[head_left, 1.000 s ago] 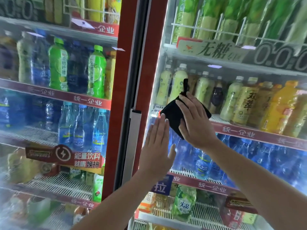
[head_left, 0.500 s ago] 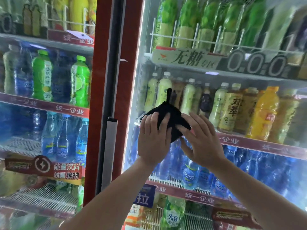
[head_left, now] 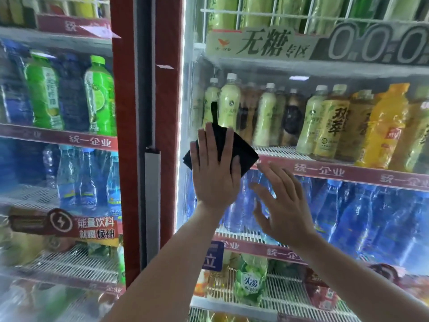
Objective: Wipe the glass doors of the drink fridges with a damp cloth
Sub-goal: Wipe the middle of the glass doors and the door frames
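- Pressing flat with straight fingers, the left hand (head_left: pixel 214 173) in the head view pins a black, folded fabric cloth (head_left: pixel 243 152) against the clear glass door of the right drink fridge (head_left: pixel 371 73). The grip is released, with the palm and fingers only bearing on the cloth.
- The cloth sits near the left edge of that door, level with the wire shelf of pale green tea bottles (head_left: pixel 229 105). Its corners show to the left and right of the hand.
- A narrow black loop strip (head_left: pixel 214 112) of the cloth stands up above the fingertips.
- The right hand (head_left: pixel 285 205) is just right of the cloth and lower, with its fingers spread and relaxed and nothing in them. It is motion-blurred, so I cannot tell whether it touches the glass.
- Behind the glass, a row of blue water bottles (head_left: pixel 348 217) fills the shelf under the hands, and an orange juice bottle (head_left: pixel 385 126) stands further right on the tea shelf.
- A cream shelf sign with dark characters (head_left: pixel 262 43) hangs above them.
- Left of the cloth run the red door frame (head_left: pixel 167 112) and a grey vertical handle bar (head_left: pixel 152 205).
- Further left is the glass door of the left fridge (head_left: pixel 58 159), with bright green bottles (head_left: pixel 99 96) behind it.
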A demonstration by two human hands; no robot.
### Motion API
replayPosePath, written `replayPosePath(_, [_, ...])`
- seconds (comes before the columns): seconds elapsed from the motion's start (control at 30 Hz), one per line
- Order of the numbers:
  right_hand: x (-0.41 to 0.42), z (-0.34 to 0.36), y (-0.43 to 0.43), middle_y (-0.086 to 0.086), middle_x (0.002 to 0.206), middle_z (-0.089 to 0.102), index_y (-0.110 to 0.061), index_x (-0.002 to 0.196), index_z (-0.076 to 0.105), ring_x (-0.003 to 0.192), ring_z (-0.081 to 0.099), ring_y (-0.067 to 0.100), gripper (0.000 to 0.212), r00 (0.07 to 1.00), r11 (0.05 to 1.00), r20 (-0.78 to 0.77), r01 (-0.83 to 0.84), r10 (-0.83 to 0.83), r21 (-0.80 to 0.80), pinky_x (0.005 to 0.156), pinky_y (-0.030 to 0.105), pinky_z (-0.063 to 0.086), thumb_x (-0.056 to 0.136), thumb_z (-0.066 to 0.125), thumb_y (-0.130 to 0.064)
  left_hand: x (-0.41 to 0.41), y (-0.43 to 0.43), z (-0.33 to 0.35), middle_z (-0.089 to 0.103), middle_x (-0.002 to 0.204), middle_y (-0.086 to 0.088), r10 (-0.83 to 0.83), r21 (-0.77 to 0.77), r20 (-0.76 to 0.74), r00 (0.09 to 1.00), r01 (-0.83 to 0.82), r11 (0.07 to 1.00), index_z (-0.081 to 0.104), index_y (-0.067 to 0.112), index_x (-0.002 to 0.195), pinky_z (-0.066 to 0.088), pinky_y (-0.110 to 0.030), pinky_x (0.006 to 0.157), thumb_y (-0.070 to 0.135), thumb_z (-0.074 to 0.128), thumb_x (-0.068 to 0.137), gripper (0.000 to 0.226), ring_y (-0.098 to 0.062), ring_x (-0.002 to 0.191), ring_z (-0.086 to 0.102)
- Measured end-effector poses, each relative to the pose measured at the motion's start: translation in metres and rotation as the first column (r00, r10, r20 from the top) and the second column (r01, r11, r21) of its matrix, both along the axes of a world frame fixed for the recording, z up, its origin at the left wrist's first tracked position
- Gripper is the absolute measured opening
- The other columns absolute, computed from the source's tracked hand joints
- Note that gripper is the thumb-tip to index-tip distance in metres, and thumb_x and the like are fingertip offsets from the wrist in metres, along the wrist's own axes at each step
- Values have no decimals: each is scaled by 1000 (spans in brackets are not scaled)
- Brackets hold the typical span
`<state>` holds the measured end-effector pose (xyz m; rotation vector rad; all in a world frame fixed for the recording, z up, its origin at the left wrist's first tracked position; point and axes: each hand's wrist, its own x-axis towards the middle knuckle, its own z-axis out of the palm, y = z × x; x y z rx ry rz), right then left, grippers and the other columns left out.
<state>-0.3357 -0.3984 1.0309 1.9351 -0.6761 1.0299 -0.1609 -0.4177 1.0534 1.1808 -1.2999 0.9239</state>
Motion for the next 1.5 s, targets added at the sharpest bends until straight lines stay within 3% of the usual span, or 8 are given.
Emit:
replayPosePath(0.17, [17,-27,-1,12,149,40,-12,113,70,142,35,32,32,1000,999,6,0,-1,51,120,47,25,83,61,-19,21,0,-16,13,160,-18,10,41,43,999,-12,999,21,5,154,16,-49,122,32,24,105,55,-33,149,15])
replayPosePath(0.37, [29,-60,-6,13,147,42,-15,115,64,139,40,34,32,1000,999,2,-1,1,44,119,49,26,83,62,-19,37,6,-63,8,160,-19,40,112,11,999,-41,993,20,3,154,9,-47,124,33,29,104,58,-36,151,12])
replayPosePath(0.63, [33,-105,-4,12,150,43,-22,127,58,144,36,31,48,999,998,-50,13,-9,66,117,53,29,80,65,-17,39,8,-123,12,159,-24,31,159,-53,998,-23,987,9,4,157,6,-49,123,33,26,104,63,-36,152,3])
replayPosePath(0.8, [23,-120,2,10,151,41,-23,133,58,146,32,29,45,998,993,-48,33,-28,112,118,52,28,88,64,-23,39,9,-183,17,159,-26,32,176,-88,996,-16,984,5,7,157,6,-49,123,33,26,104,63,-34,152,0])
replayPosePath(0.97, [4,-143,10,9,154,38,-24,141,55,148,30,28,55,993,988,-67,103,-96,113,121,50,22,87,66,-26,38,9,-234,-5,165,-15,24,185,-116,993,-2,983,5,7,158,1,-48,124,34,25,104,63,-33,153,-2])
replayPosePath(1.13, [-13,-174,12,9,155,37,-22,141,54,149,28,28,62,981,976,-86,182,-172,124,122,50,20,82,73,-31,42,10,-277,-3,165,-14,-22,177,-23,999,25,984,9,8,158,4,-47,124,35,25,104,62,-32,153,2])
replayPosePath(1.27, [-18,-191,15,8,152,41,-22,140,55,143,37,31,61,985,982,-73,163,-156,99,120,53,23,83,70,-35,48,11,-288,3,163,-21,-23,214,57,998,10,977,22,5,151,3,-49,124,36,27,104,56,-34,153,1])
replayPosePath(1.5, [-33,-200,23,9,152,43,-26,141,51,142,40,35,62,994,955,-84,-43,70,293,116,60,24,83,53,-48,52,19,-266,15,156,-27,-26,247,155,988,-14,969,16,5,154,3,-48,124,34,40,99,67,-36,151,6])
